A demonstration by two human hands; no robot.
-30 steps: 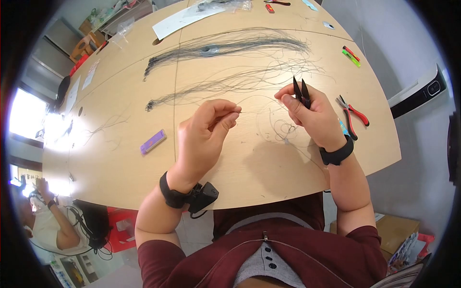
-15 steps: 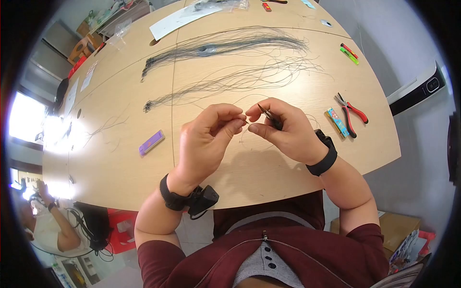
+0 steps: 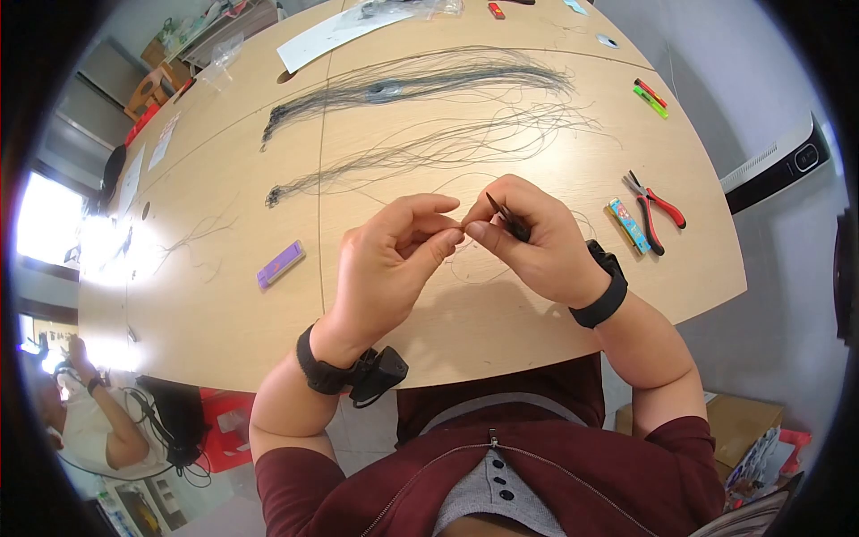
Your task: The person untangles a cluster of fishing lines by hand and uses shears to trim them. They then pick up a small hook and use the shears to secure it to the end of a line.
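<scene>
My left hand (image 3: 394,264) is closed in a pinch at the middle of the table's near part; what sits between its fingertips is too small to name. Touching it at the fingertips, my right hand (image 3: 532,242) is closed around a small dark pointed tool (image 3: 510,219), whose tip sticks up between thumb and fingers. A thin wire loop (image 3: 479,279) shows on the table just below the hands. Beyond them lie a bundle of thin dark wires (image 3: 429,152) and a thicker wire bundle (image 3: 420,80).
On the wooden table (image 3: 224,331) are a purple box (image 3: 281,265), a blue box (image 3: 628,226), red-handled pliers (image 3: 656,215), green and red items (image 3: 650,100) and a white sheet (image 3: 331,38). Another person (image 3: 98,412) sits at the lower left.
My right thumb and index finger have closed together and met my left fingertips, where a small gap was before. The tool has shifted slightly with my right hand.
</scene>
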